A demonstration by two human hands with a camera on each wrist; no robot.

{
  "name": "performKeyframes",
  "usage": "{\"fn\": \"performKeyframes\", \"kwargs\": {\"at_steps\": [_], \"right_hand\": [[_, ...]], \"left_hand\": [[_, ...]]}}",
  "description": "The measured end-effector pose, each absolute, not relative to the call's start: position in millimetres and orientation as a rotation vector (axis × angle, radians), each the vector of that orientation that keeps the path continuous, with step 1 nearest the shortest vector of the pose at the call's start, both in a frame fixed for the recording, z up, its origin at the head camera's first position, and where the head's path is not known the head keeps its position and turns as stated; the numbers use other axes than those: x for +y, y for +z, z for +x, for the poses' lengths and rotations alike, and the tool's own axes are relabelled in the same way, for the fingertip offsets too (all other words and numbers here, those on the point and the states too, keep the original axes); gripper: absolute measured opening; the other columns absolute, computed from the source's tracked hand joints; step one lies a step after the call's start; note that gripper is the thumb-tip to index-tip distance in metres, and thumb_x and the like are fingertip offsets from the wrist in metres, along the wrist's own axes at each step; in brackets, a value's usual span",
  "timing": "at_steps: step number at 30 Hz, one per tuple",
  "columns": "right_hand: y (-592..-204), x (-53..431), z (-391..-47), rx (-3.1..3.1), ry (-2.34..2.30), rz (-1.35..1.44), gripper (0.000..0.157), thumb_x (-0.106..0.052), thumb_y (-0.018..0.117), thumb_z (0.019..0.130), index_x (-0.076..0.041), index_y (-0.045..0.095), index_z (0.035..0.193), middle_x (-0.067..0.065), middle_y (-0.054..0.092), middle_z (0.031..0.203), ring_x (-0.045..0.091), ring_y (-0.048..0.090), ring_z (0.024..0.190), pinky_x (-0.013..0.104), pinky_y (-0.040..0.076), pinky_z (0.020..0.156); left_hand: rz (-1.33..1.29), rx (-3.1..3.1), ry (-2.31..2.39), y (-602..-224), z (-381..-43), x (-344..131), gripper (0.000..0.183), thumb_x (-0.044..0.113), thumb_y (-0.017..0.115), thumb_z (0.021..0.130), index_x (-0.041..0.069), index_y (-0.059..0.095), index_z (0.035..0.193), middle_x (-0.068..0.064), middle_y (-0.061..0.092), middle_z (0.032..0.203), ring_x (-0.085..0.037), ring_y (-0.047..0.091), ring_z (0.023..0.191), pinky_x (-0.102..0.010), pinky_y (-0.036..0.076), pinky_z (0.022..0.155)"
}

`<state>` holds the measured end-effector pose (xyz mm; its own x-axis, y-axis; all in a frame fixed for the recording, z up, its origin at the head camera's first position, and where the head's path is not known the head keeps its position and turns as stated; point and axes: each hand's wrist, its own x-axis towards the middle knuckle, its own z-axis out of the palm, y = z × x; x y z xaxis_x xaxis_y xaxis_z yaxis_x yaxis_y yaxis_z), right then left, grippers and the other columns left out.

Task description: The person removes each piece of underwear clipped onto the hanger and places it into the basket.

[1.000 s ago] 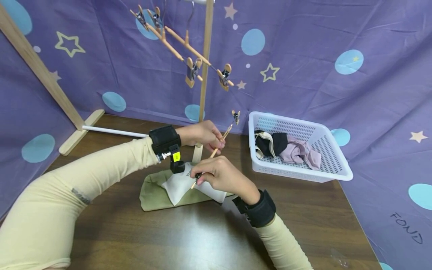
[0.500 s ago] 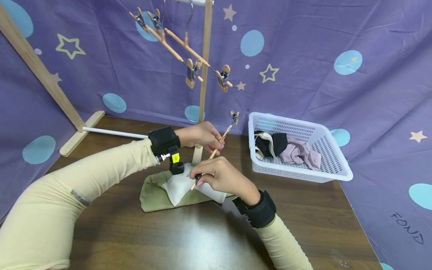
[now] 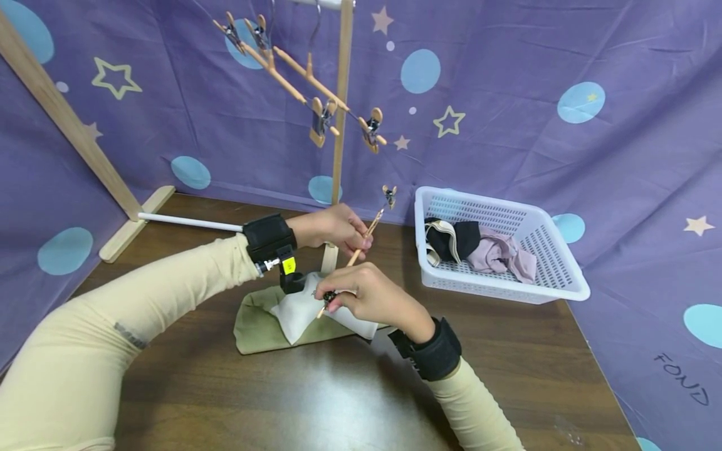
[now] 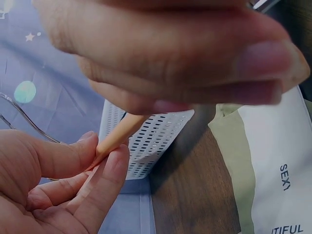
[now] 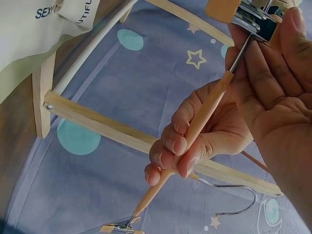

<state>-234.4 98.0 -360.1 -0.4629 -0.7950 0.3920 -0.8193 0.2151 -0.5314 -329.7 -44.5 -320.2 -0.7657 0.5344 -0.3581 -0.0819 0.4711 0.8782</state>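
Note:
My left hand [image 3: 340, 227] grips the middle of a light wooden clip hanger [image 5: 209, 105], near the base of its metal hook [image 5: 243, 186]. The hanger slants, its far clip [image 3: 390, 196] pointing toward the backdrop. With thumb and fingers, my right hand [image 3: 369, 293] pinches the clip [image 5: 253, 20] at the near end. Below the hands, a white cloth [image 3: 298, 316] with black lettering lies on a folded olive-green cloth [image 3: 254, 322]. In the left wrist view the right hand's fingers [image 4: 170, 58] fill the top and hide the near clip.
A white perforated basket [image 3: 502, 291] at the right holds a black cloth [image 3: 467, 239] and a pink cloth [image 3: 496, 252]. Two clip hangers [image 3: 287, 91] hang from the wooden rack [image 3: 341, 81] above the hands. A white bar [image 3: 192, 221] runs low at the left.
The left hand and the hanger's far clip have shifted slightly to the left. The right hand stays almost in place, still pinching the near clip.

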Motion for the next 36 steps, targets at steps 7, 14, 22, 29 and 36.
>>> {"fn": "performKeyframes", "kwargs": {"at_steps": [7,14,22,29,36], "right_hand": [[-360,98,-235,-2.437,1.103,1.624,0.017,0.004,0.073,0.088,-0.005,0.075,0.102,0.004,0.076,0.097,0.010,0.071,0.090,0.017,0.056,0.083],[-358,100,-234,-2.434,1.063,1.631,0.024,-0.002,0.076,0.088,-0.004,0.075,0.112,0.006,0.078,0.108,0.015,0.072,0.104,0.020,0.055,0.096],[-348,107,-231,-2.350,1.071,1.586,0.041,-0.010,0.081,0.086,-0.002,0.071,0.124,0.010,0.073,0.125,0.021,0.067,0.121,0.028,0.053,0.106],[-340,121,-234,-2.294,1.139,1.502,0.036,-0.004,0.079,0.088,-0.002,0.072,0.122,0.012,0.072,0.125,0.024,0.067,0.122,0.033,0.053,0.107],[-342,129,-239,-2.340,1.127,1.460,0.028,-0.006,0.075,0.091,-0.002,0.073,0.119,0.009,0.075,0.117,0.020,0.070,0.114,0.031,0.056,0.101]], "left_hand": [[0.383,2.117,1.293,-324,-332,-49,0.015,0.001,0.067,0.096,-0.006,0.070,0.109,-0.011,0.075,0.095,-0.010,0.073,0.073,-0.036,0.063,0.087],[0.382,2.108,1.315,-323,-332,-54,0.017,0.002,0.066,0.097,-0.007,0.070,0.110,-0.006,0.075,0.090,-0.009,0.073,0.073,-0.032,0.063,0.082],[0.405,2.091,1.342,-321,-333,-62,0.023,0.008,0.065,0.100,-0.005,0.068,0.118,-0.008,0.075,0.095,-0.011,0.074,0.081,-0.033,0.063,0.086],[0.439,2.027,1.416,-322,-336,-72,0.027,0.007,0.063,0.101,-0.008,0.065,0.123,-0.007,0.073,0.098,-0.011,0.071,0.085,-0.032,0.062,0.088],[0.448,1.938,1.503,-320,-335,-84,0.041,0.005,0.059,0.102,-0.012,0.053,0.138,-0.004,0.073,0.105,-0.009,0.073,0.090,-0.030,0.061,0.090]]}}
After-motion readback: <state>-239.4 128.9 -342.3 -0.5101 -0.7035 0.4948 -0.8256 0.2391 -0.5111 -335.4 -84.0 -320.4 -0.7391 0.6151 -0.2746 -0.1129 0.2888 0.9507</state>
